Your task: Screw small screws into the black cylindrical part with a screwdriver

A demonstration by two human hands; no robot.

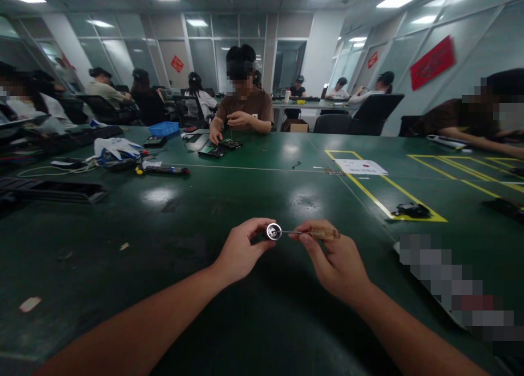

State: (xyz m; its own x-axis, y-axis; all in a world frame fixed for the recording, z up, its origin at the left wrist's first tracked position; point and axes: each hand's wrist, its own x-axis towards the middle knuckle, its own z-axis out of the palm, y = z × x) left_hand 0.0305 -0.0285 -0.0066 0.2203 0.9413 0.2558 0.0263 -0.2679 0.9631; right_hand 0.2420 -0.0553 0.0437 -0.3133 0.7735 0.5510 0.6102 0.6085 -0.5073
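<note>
Reference point for all positions: the round part (274, 232) with the white rim, being held up above the green table (135, 223).

Far to its left, a dark tray-like frame (53, 190) is lying on the table. Beyond and left of the part, white-and-blue gloves (117, 149) are lying bunched up, a dark stick-shaped tool (164, 169) is resting just beside them, and a blue basket (164, 129) is standing farther back. Directly beyond the part, slightly left, a co-worker (245, 111) in a brown shirt is bending over dark components (213, 151).

Immediately left of the part, the left hand (241, 250) is holding it, thumb and fingers clamping its sides. From its right, a screwdriver (323, 233) is pointing at it, the shaft reaching the rim; tip contact inside is too small to confirm. The right hand (338, 261) is gripping the screwdriver, its fingers closing around the amber handle.

Beyond and right of the part, a white sheet (362, 167) is lying across yellow tape (368, 193). Farther right, a black component (411, 209) is resting within the taped outline.
</note>
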